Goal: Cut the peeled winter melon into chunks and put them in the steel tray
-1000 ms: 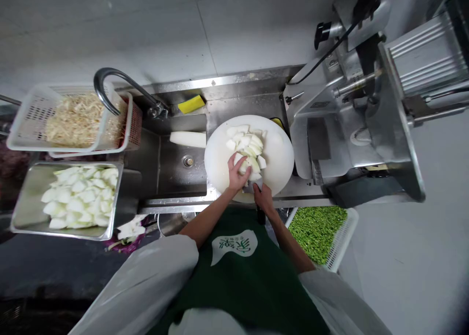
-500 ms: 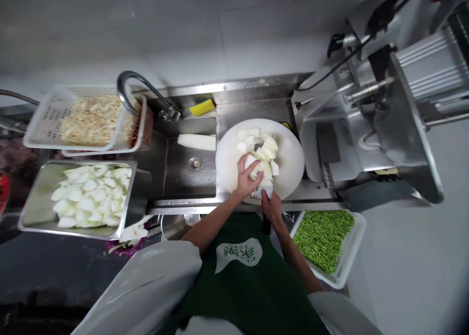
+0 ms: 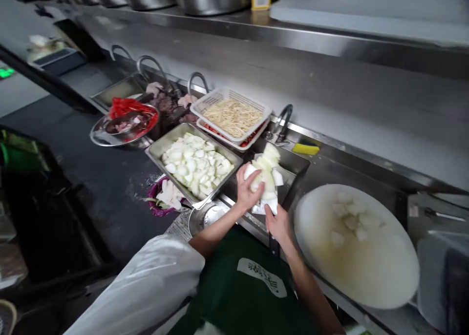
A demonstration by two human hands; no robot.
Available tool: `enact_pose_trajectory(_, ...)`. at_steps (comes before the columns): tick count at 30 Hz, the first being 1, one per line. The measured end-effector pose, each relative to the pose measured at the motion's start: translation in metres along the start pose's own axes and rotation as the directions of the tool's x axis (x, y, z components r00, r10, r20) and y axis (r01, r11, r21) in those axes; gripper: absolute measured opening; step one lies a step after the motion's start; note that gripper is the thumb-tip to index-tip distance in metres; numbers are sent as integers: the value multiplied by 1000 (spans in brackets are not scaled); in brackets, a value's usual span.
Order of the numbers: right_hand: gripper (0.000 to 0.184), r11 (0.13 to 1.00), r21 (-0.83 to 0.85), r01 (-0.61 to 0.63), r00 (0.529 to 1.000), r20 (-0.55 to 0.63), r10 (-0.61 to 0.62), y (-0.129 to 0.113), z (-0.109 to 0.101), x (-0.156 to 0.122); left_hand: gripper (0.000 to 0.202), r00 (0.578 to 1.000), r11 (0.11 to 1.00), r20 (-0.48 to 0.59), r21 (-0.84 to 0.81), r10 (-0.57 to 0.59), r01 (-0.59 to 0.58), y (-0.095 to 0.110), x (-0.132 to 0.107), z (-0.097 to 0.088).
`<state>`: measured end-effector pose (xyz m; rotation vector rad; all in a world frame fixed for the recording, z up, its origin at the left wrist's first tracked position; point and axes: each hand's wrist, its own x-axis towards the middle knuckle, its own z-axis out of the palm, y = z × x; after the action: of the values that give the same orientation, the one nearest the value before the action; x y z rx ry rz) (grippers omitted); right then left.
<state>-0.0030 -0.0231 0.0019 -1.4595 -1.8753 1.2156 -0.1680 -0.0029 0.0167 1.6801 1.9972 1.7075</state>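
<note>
The left hand (image 3: 250, 191) and right hand (image 3: 276, 221) lifted the knife (image 3: 266, 207), with a pile of white pieces (image 3: 269, 175) on it, off the round board (image 3: 381, 276) and took it over the sink (image 3: 293, 166), near the metal tray (image 3: 158, 148). The heap on the board shrank to loose bits (image 3: 351, 222). A shelf (image 3: 220, 28) came into view

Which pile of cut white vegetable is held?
The pile on the cleaver, against the left hand; those in steel pan and on cutting board untouched.

My left hand (image 3: 250, 191) clasping pale green-white vegetable slices (image 3: 270, 178) onto a broad black-handled metal knife (image 3: 274, 246), my right hand (image 3: 277, 222) gripping it, over the front edge of the steel sink (image 3: 291, 171), rectangular steel tray (image 3: 159, 148) of white chunks (image 3: 198, 166) at its left edge, round white cutting board (image 3: 381, 276) beyond its right.
</note>
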Motion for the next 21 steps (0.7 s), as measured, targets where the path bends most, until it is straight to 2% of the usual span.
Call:
enact_pose_trajectory(2,36,989,-126,82,989,130,-66,-50,45,35,39,985,988,-106,61,-134,141,-49,19,-46)
enact_pose_trajectory(5,23,912,-349,216,943,315,-103,-120,105,78,38,901,921,-247,66,-357,384,-123,37,-106)
enact_pose_trajectory(7,18,836,-465,293,910,404,-95,-154,133,95,36,832,851,-271,73,-485,520,-163,42,-139)
enact_pose_trajectory(9,21,778,-533,333,890,450,-73,-175,150,103,36,778,787,-289,116,-557,606,-188,42,-163)
enact_pose_trajectory(10,23,763,-553,336,888,457,-60,-181,155,105,39,772,774,-299,142,-560,617,-194,40,-171)
enact_pose_trajectory(11,25,757,-562,332,889,455,-52,-185,158,106,43,790,784,-291,167,-540,597,-195,39,-175)
enact_pose_trajectory(12,25,761,-562,325,892,449,-49,-187,160,107,48,830,815,-251,189,-499,547,-193,39,-177)
enact_pose_trajectory(14,23,795,-522,309,890,453,-49,-188,163,108,56,926,902,-46,212,-374,375,-183,40,-172)
enact_pose_trajectory(15,20,823,-481,301,883,467,-49,-188,164,109,60,949,937,87,205,-304,282,-177,42,-168)
enact_pose_trajectory(17,17,892,-364,269,860,508,-52,-183,163,109,64,936,970,281,177,-213,168,-171,50,-160)
enact_pose_trajectory(18,17,926,-294,239,849,526,-52,-179,160,107,65,923,972,323,170,-210,162,-173,55,-158)
enact_pose_trajectory(20,16,973,-159,166,852,520,-61,-163,147,101,68,897,948,318,184,-308,260,-185,64,-160)
enact_pose_trajectory(21,17,986,-107,128,878,474,-63,-151,136,95,70,874,916,286,204,-393,346,-193,69,-163)
